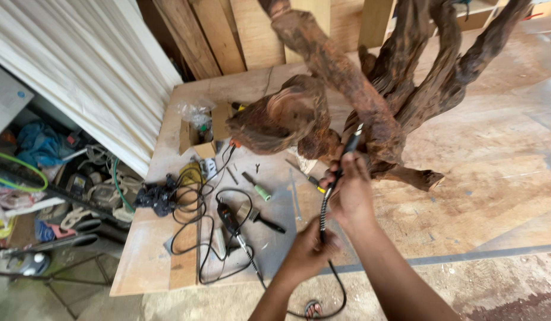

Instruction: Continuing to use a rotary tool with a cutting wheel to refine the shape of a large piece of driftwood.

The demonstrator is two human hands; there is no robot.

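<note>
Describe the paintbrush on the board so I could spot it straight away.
Start at the big gnarled root sculpture and drop to the plywood board below its left side. Among the black cables, just left of the left hand, lies the paintbrush: pale bristles, black handle, unlike the green-handled tool above it.

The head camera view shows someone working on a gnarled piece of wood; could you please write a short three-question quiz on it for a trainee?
1. True or false: the right hand holds the black rotary handpiece with its tip against the reddish root wood sculpture.
2. What does the left hand grip?
A. a brush
B. the flexible shaft
C. a screwdriver
3. Fill in: the black-handled brush lies on the ____ board, left of both hands.

Key
1. True
2. B
3. plywood
</note>
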